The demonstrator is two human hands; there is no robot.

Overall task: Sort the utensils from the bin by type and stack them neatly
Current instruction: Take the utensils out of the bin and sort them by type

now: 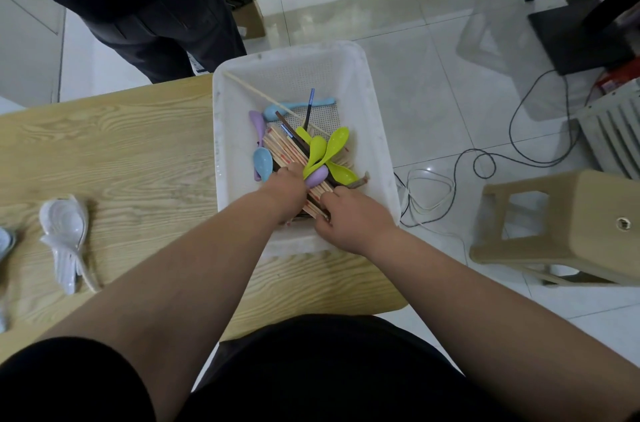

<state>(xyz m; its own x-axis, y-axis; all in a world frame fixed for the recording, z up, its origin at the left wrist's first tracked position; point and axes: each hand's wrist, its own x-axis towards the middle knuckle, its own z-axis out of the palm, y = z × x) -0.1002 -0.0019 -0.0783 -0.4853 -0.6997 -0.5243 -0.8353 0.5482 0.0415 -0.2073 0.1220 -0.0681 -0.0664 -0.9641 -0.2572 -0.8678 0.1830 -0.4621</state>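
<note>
The left hand (285,193) and right hand (349,217) are both grasping the bundle of chopsticks (284,149) at the near end of the bin (378,131), with coloured spoons (337,144) lying across it; white spoons (65,231) are sitting stacked on the worktop (138,162), well left

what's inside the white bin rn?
Visible: wooden chopsticks, green spoons, blue spoons, purple spoons, a few dark chopsticks. Left hand and right hand grip the wooden bundle; anything under it or the hands is hidden.
</note>
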